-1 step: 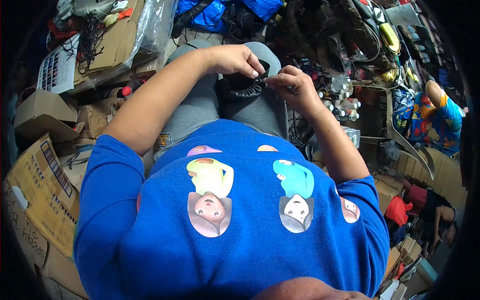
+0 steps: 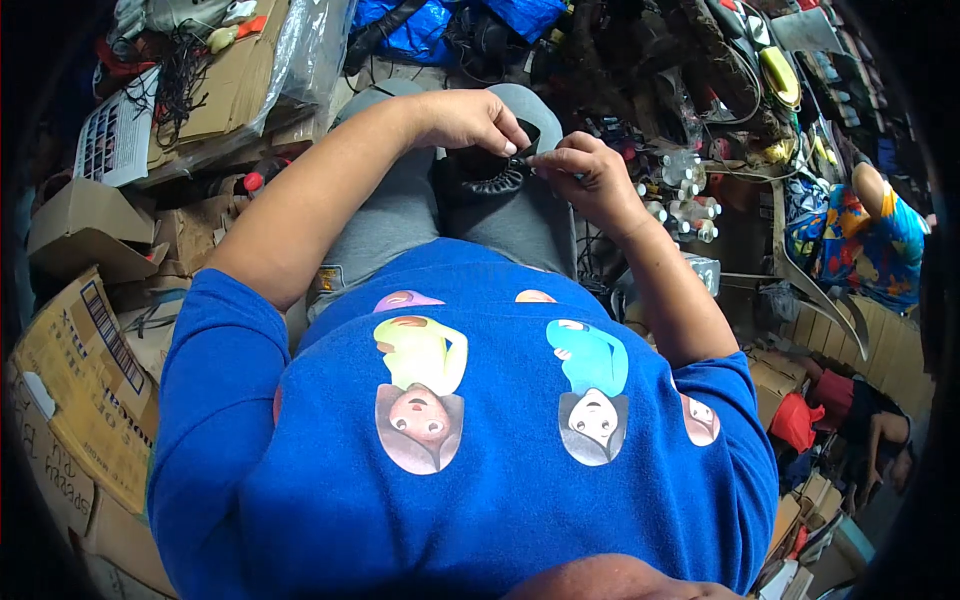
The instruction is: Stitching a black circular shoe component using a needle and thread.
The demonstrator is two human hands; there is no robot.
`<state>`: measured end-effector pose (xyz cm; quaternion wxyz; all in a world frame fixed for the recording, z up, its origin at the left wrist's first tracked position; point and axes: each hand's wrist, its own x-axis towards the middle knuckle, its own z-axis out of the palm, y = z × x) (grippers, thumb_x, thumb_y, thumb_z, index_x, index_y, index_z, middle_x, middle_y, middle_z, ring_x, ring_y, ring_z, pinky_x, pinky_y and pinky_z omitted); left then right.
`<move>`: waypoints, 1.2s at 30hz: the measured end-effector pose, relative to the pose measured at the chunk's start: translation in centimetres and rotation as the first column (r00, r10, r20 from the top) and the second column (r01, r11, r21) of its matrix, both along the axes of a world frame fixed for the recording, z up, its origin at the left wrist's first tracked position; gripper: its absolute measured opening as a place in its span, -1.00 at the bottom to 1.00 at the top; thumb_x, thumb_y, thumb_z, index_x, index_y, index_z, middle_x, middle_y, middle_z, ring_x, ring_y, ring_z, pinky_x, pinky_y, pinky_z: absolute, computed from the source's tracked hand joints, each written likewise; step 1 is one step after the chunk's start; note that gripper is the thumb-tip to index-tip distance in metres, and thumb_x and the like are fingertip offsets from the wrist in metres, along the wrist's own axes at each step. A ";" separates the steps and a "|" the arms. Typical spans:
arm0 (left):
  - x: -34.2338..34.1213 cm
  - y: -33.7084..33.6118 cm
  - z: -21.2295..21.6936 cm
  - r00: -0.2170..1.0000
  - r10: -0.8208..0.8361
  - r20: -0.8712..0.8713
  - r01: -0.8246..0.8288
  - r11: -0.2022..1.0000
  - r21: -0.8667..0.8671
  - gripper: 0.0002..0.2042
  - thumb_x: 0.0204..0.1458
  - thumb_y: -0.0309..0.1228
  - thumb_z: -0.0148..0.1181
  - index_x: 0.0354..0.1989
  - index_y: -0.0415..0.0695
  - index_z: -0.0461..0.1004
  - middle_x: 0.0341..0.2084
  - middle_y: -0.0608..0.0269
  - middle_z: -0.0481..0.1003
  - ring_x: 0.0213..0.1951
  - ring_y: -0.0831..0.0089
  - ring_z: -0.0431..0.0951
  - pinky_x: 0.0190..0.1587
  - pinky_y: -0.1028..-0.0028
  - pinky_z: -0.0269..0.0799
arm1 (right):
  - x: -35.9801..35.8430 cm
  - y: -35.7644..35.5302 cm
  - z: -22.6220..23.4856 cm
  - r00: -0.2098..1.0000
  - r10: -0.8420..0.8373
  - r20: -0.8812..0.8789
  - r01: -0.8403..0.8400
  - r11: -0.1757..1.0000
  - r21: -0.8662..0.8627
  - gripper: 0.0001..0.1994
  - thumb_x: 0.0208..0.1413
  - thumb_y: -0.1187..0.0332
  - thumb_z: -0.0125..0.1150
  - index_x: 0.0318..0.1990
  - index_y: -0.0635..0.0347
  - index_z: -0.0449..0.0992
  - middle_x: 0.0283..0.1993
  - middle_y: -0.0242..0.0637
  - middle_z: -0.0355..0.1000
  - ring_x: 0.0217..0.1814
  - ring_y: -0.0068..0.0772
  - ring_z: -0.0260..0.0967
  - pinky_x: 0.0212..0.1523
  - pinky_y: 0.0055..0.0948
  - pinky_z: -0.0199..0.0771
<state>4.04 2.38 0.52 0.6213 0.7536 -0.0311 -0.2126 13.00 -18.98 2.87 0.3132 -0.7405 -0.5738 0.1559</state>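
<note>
Fingers of the left hand [image 2: 470,120] are clamped on the black round part [image 2: 490,181], held over the grey trousers [image 2: 385,215]. Right hand [image 2: 592,180]: fingertips together at its edge; pinched item cannot be told. Both poses are unchanged from earlier.

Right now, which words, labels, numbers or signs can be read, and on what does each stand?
Cardboard at lower left: dark print and handwriting, which I leave uncopied.
White sheet: any writing is too small to read.
Trouser patch: too small to read.
Blue shirt: pictures, no words visible.
Black object: no text visible.
</note>
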 end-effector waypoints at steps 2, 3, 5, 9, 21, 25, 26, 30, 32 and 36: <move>0.1 0.0 0.3 0.999 -0.037 -0.021 0.038 0.998 0.046 -0.67 -0.05 -0.40 0.14 -0.08 -0.23 0.48 -0.25 0.24 0.48 -0.15 0.48 0.42 -0.05 0.51 0.26 | 0.2 -0.1 -0.1 0.999 0.024 0.042 -0.023 1.000 -0.006 -0.76 -0.19 0.55 0.26 -0.32 0.00 0.59 -0.44 -0.30 0.36 -0.41 -0.30 0.38 -0.39 -0.41 0.39; 0.2 0.0 0.4 0.999 -0.038 -0.021 0.039 0.998 0.045 -0.67 -0.05 -0.40 0.14 -0.08 -0.23 0.48 -0.25 0.24 0.48 -0.15 0.48 0.42 -0.05 0.51 0.26 | 0.2 -0.1 0.0 0.995 0.047 0.083 -0.046 0.999 -0.011 -0.78 -0.15 0.54 0.27 -0.29 0.03 0.58 -0.46 -0.34 0.32 -0.42 -0.37 0.34 -0.38 -0.44 0.35; 0.3 0.1 0.5 0.994 -0.105 0.034 0.100 0.989 0.108 -0.67 -0.03 -0.40 0.11 -0.06 -0.22 0.47 -0.27 0.24 0.48 -0.16 0.46 0.43 -0.04 0.50 0.26 | -0.1 0.1 0.9 0.982 0.068 0.175 -0.059 0.997 -0.052 -0.78 -0.16 0.51 0.21 -0.31 -0.03 0.59 -0.44 -0.31 0.34 -0.39 -0.30 0.35 -0.32 -0.38 0.33; 0.4 0.2 1.0 0.992 -0.123 0.005 0.121 0.986 0.117 -0.68 -0.04 -0.43 0.11 -0.07 -0.23 0.47 -0.25 0.23 0.49 -0.15 0.48 0.43 -0.04 0.50 0.26 | -1.2 1.1 2.8 0.903 0.165 0.397 -0.077 0.971 -0.228 -0.76 -0.11 0.46 0.04 -0.32 -0.09 0.59 -0.42 -0.29 0.35 -0.31 -0.24 0.34 -0.19 -0.33 0.24; -1.4 -0.2 0.9 0.913 0.096 0.396 -0.266 0.877 0.399 -0.73 -0.15 -0.46 0.22 -0.21 -0.23 0.46 -0.32 0.12 0.52 -0.21 0.28 0.51 -0.11 0.40 0.36 | 1.0 1.4 0.5 0.872 -0.173 -0.458 0.019 0.947 -0.322 -0.78 0.09 0.25 0.10 -0.21 0.15 0.54 -0.32 -0.33 0.46 -0.22 -0.50 0.35 -0.13 -0.45 0.33; -5.8 0.5 3.5 0.993 0.077 0.084 -0.112 0.806 0.581 -0.73 -0.14 -0.40 0.23 -0.23 -0.20 0.46 -0.27 0.02 0.49 -0.19 0.13 0.49 -0.11 0.35 0.36 | 1.7 -0.4 -0.6 0.950 -0.065 -0.304 -0.014 0.969 -0.248 -0.74 -0.01 0.28 0.25 -0.20 0.23 0.48 -0.37 -0.40 0.34 -0.21 -0.49 0.30 -0.13 -0.51 0.28; -7.1 1.6 3.0 0.992 0.092 0.080 -0.122 0.803 0.583 -0.73 -0.14 -0.40 0.23 -0.23 -0.20 0.46 -0.27 0.02 0.49 -0.19 0.13 0.49 -0.11 0.35 0.36 | 0.8 0.1 0.3 0.976 -0.028 -0.214 -0.023 0.973 -0.229 -0.80 0.00 0.32 0.23 -0.28 0.23 0.47 -0.41 -0.38 0.27 -0.23 -0.44 0.28 -0.17 -0.49 0.28; -7.6 5.0 0.8 0.796 0.387 0.466 -0.580 0.707 0.403 -0.78 0.01 -0.35 0.12 -0.22 -0.22 0.46 -0.26 0.13 0.51 -0.21 0.25 0.50 -0.11 0.35 0.36 | 2.1 1.2 -3.2 0.853 -0.414 -0.319 0.410 0.908 -0.081 -0.86 0.06 0.37 0.13 -0.33 0.27 0.42 -0.32 -0.36 0.35 -0.22 -0.41 0.30 -0.19 -0.49 0.29; -6.5 3.2 3.5 0.639 0.712 0.291 -0.729 0.681 -0.065 -0.74 0.17 -0.27 -0.10 -0.25 -0.16 0.49 -0.26 0.24 0.50 -0.28 0.44 0.47 -0.14 0.34 0.35 | 2.4 1.6 -3.9 0.252 -0.267 -0.930 0.659 0.751 -0.037 -0.75 0.17 0.19 0.00 -0.34 0.21 0.42 -0.30 -0.26 0.40 -0.21 -0.30 0.35 -0.11 -0.37 0.34; -4.8 -0.3 3.3 0.733 0.679 -0.040 -0.466 0.458 -0.757 -0.70 0.20 -0.23 -0.19 -0.42 -0.09 0.44 -0.45 0.32 0.44 -0.46 0.54 0.38 -0.18 0.41 0.32 | 1.8 1.9 -3.1 -0.290 0.230 -0.929 0.486 0.872 0.064 -0.60 0.23 0.04 -0.19 -0.51 0.11 0.33 -0.49 -0.29 0.27 -0.38 -0.33 0.23 -0.14 -0.29 0.28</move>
